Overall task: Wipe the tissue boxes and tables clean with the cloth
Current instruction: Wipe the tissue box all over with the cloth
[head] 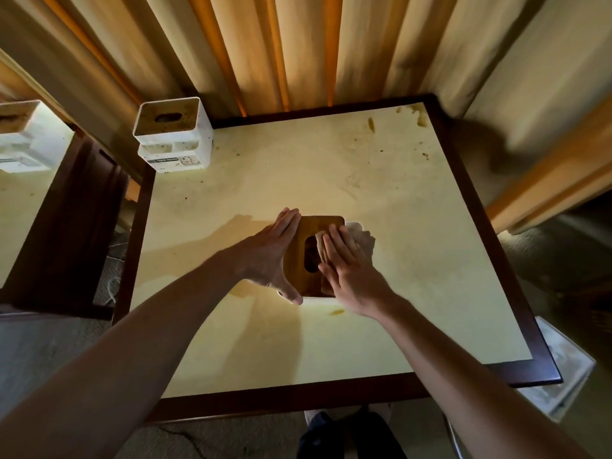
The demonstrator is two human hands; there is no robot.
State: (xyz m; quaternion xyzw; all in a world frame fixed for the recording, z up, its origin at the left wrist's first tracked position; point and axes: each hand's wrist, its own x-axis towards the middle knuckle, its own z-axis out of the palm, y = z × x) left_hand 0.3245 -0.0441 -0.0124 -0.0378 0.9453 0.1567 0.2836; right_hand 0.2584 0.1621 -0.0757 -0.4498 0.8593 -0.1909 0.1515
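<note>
At the far left edge of the frame a second bench point(20, 207) carries a white tissue box point(25, 140), dim and partly cut off. Next, toward the upper left, another white tissue box point(174, 135) with a brown speckled lid stands on the corner of the main bench point(414, 293), whose pale top shows brown spots and smears, thickest near the upper right corner. In the middle of the frame sits the box being worked on, a tissue box with a wooden lid point(309, 246). The left hand point(273, 256) lies flat against its left side with fingers straight, bracing rather than grasping, so that grip is released. Just right of it, the right hand point(344, 270) presses a crumpled cloth point(359, 238) down on the lid beside the oval slot; its fingers look mostly extended over the cloth (whether any curl into the fabric I cannot tell). The step in hand appears to be wiping this box's lid. The next move probably calls for sweeping the cloth across the rest of the lid and down the sides while the left hand keeps the box from sliding. After that, the speckled box at the upper left and the stained top seem yet to be cleaned.
</note>
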